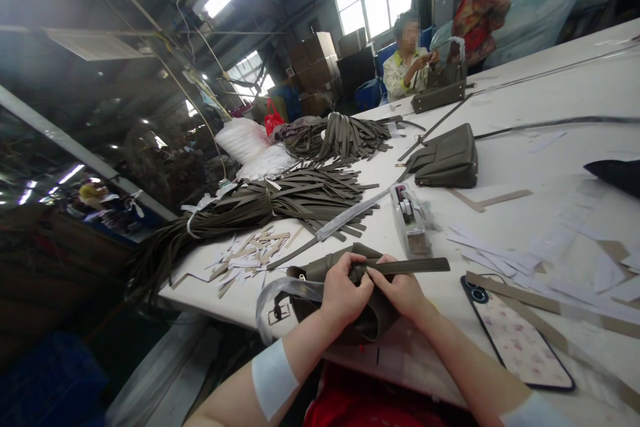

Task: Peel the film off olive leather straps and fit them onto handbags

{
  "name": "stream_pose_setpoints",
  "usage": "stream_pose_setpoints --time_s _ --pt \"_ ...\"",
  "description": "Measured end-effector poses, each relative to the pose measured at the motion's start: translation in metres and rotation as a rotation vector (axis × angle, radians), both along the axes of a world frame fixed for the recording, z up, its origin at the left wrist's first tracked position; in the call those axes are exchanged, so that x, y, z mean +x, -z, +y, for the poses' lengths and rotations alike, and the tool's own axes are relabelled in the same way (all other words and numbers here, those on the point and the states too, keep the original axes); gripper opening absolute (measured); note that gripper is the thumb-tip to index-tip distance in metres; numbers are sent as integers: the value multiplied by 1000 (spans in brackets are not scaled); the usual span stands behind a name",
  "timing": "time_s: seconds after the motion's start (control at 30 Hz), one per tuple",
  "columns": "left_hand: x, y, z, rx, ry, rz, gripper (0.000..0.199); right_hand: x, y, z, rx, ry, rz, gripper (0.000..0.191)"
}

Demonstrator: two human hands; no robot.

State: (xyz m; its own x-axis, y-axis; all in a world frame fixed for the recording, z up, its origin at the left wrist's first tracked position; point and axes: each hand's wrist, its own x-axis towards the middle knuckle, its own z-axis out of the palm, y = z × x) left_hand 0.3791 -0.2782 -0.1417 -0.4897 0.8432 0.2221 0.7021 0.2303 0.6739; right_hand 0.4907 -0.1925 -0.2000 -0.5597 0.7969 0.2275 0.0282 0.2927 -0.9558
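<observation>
A dark olive handbag (310, 271) lies at the table's near edge, in front of me. Across it runs a flat olive strap (425, 265), its loose end pointing right. My left hand (346, 285) pinches the strap near the bag, thumb against fingers. Close beside it, my right hand (400, 283) grips the same strap, with both thumbs nearly meeting. What lies between the fingertips is mostly covered. A plastic-wrapped strap with a metal buckle (280, 312) curves out on the bag's left side. Just beyond my hands stands a tape dispenser (411, 220).
Bundles of olive straps (270, 200) spread over the left of the table (370, 230). Paper scraps (250, 257) lie before them. Another olive handbag (447, 159) stands farther back. At right are a phone (520, 337) and paper strips (500, 253). Two people are across the table.
</observation>
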Motion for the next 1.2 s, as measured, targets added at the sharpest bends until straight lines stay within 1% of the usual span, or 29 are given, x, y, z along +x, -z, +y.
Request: stream_pose_setpoints --time_s 0.3,0.4,0.67,0.83,1.0,1.2 --pt "1 0 2 2 -32 -2 23 1 -4 -2 -17 -7 -19 27" --pt "3 -2 3 -12 -46 2 22 1 -3 -1 -27 -22 -20 28" --pt "4 -4 2 -14 -24 43 23 0 3 0 -39 -57 -14 28" --pt "6 -4 4 -25 -64 33 22 1 1 -2 -51 -56 -15 29" --pt "7 -6 8 -70 -108 54 23 -1 3 -1 -16 -60 24 27" --pt "5 -4 11 -60 -94 83 22 -5 3 0 -24 -39 30 27"
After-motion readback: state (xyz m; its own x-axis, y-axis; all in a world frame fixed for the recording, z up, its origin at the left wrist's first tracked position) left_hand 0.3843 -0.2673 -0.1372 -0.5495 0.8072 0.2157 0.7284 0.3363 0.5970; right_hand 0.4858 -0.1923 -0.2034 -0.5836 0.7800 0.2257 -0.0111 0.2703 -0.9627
